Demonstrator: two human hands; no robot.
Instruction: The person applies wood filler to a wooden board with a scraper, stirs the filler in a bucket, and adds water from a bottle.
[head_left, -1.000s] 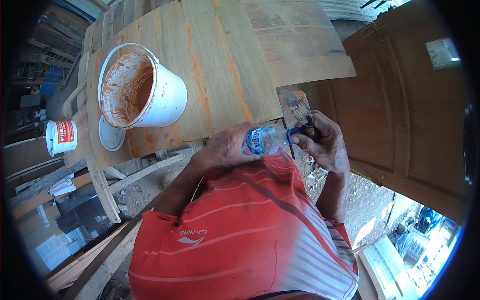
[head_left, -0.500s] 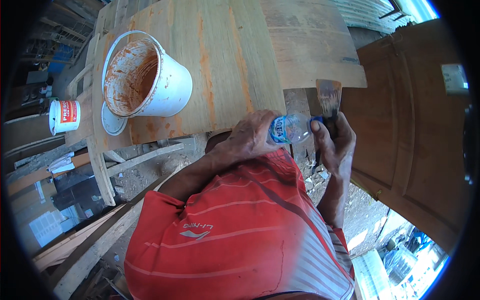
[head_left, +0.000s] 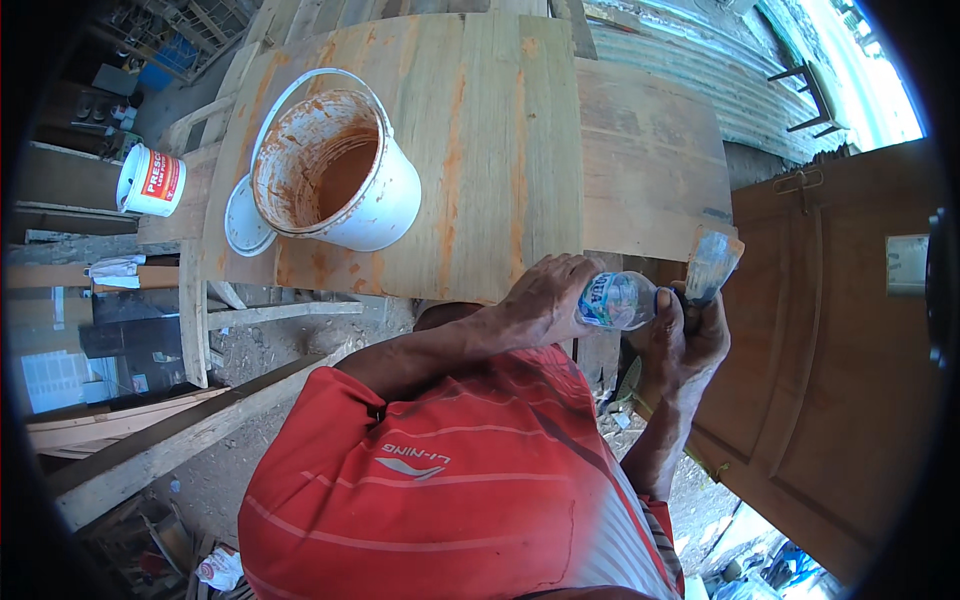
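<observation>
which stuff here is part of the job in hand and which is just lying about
Likely part of the job:
clear plastic bottle, in the left hand
broad-bladed scraper, in the right hand
white bucket, orange-brown residue inside
orange-streaked wooden boards

Seemingly just lying about:
brown panelled door
wooden beam
crumpled white thing, lower left

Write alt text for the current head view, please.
A left hand holds a clear plastic bottle; the right hand, at its neck, also grips a putty knife. Beyond, an orange-smeared white bucket sits on plywood.
</observation>
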